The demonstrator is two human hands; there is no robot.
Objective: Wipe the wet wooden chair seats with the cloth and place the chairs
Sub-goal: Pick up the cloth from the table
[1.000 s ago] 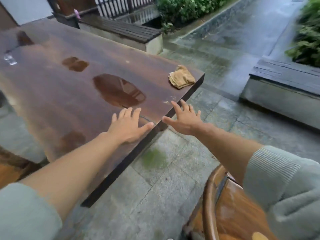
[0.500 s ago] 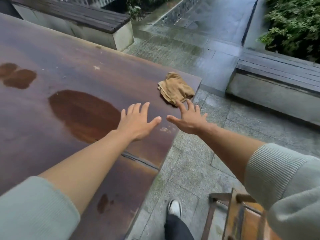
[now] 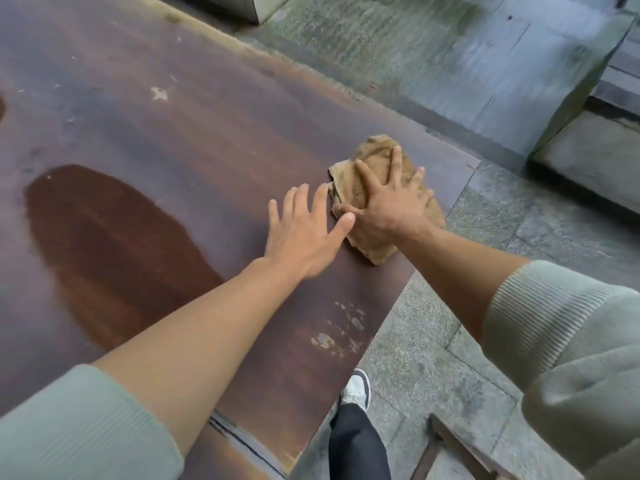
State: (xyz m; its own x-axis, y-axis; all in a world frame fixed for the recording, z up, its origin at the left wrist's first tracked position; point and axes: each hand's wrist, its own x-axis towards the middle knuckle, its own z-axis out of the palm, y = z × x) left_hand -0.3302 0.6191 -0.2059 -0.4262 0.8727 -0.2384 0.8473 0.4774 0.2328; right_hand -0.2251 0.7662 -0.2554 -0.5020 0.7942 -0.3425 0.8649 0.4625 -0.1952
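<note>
While the right hand (image 3: 388,202) lay spread on the cloth (image 3: 375,161), the left hand (image 3: 304,233) hovered open; the cloth sat near the worktop (image 3: 173,133) edge and could slip off.

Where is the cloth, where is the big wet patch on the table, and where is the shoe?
cloth (image 3: 375,155): head view, on its bare far end beyond the fingers.
wet patch (image 3: 114,251): head view, on its dark middle.
shoe (image 3: 356,388): head view, on its white toe.
</note>
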